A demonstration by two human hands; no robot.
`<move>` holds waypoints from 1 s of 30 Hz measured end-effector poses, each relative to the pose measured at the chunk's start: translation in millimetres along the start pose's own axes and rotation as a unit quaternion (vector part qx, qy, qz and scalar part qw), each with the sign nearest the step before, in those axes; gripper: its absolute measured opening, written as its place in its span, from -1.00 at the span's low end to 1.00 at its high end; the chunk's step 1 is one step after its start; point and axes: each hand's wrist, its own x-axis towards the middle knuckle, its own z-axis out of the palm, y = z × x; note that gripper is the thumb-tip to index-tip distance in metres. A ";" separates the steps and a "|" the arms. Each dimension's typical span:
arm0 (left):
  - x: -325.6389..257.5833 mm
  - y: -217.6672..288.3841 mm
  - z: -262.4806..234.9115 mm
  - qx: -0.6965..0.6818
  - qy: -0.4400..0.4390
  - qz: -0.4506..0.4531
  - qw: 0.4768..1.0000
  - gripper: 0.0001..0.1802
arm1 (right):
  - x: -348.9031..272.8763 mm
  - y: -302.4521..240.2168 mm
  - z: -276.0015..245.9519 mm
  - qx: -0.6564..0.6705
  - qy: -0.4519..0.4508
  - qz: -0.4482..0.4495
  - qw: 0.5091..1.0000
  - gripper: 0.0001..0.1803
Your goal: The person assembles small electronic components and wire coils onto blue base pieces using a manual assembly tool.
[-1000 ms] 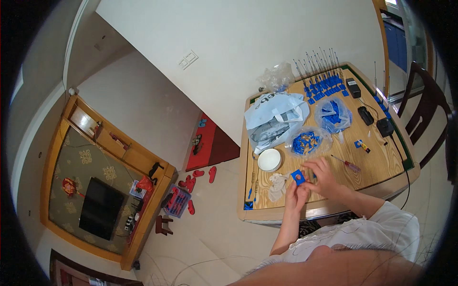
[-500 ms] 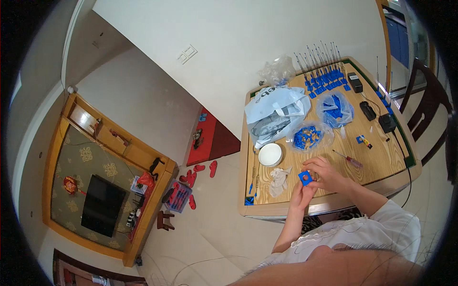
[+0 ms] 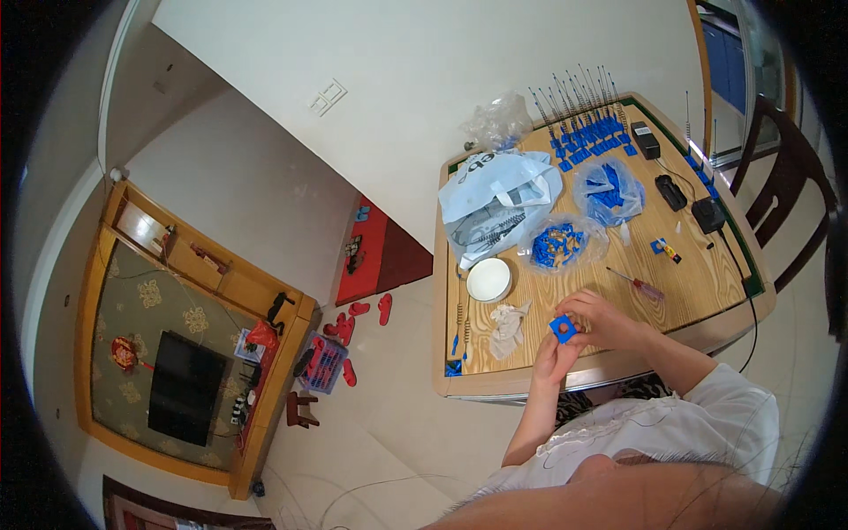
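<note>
Hands together over near edge of worktop. Left hand, raised from below, and right hand, curled inward, both grasp a blue holed block.

Large dark lettering is borne by the light-blue plastic bag, laid at ten o'clock on the surface; the letters are turned askew and partly cut off by a fold. A pale label is carried by the black power adapter at one o'clock, its print too small to be read. At three o'clock, markings on the small yellow-and-black tube are likewise too small to be made out.
</note>
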 end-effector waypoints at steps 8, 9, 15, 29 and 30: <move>3.7 -1.6 2.6 -0.077 0.015 -0.001 0.997 -0.46 | -12.6 45.5 -8.5 0.035 0.126 0.078 0.988 -0.55; 1.5 -1.3 1.6 -0.076 0.053 -0.003 0.996 -0.47 | -21.3 67.9 -16.3 0.029 0.221 0.106 0.969 -0.61; 1.1 3.0 0.8 -0.125 0.070 0.010 0.990 -0.49 | -94.5 187.9 -89.7 -0.157 0.390 0.305 0.854 -0.79; -1.8 1.0 -0.7 -0.142 0.085 -0.002 0.986 -0.61 | -110.9 197.9 -113.1 -0.203 0.272 0.429 0.837 -0.73; -3.2 1.0 -1.8 -0.133 0.085 0.002 0.987 -0.60 | -110.1 197.2 -112.8 -0.194 0.272 0.428 0.840 -0.75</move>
